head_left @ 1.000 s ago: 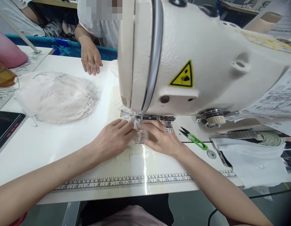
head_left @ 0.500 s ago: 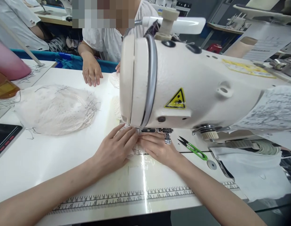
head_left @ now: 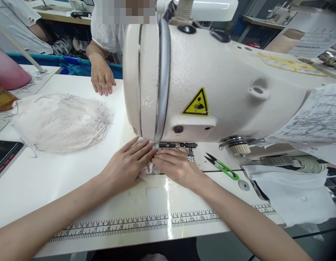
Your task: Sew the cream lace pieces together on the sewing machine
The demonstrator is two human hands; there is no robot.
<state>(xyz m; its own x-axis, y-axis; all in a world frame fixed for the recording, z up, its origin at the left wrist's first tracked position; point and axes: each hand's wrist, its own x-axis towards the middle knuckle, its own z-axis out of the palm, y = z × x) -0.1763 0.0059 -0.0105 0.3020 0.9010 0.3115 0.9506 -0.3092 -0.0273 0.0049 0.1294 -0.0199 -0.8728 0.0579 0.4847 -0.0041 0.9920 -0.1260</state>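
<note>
White openwork lace (head_left: 148, 168): on the glossy white worktop (head_left: 61, 192), by the needle end of the cream metal sewing machine (head_left: 225, 79).
My left hand (head_left: 124, 163): fingers stretched out over the lace, slightly apart; I cannot tell whether they pinch it.
My right hand (head_left: 179, 168): fingers straight and close together, tips against the lace; any pinch is hidden from me.
Green-handled thread snips (head_left: 225, 170): right of my right hand, near a small round grey disc (head_left: 243, 185).
Pale mesh piece with dark threads (head_left: 59, 123): left of the machine.
</note>
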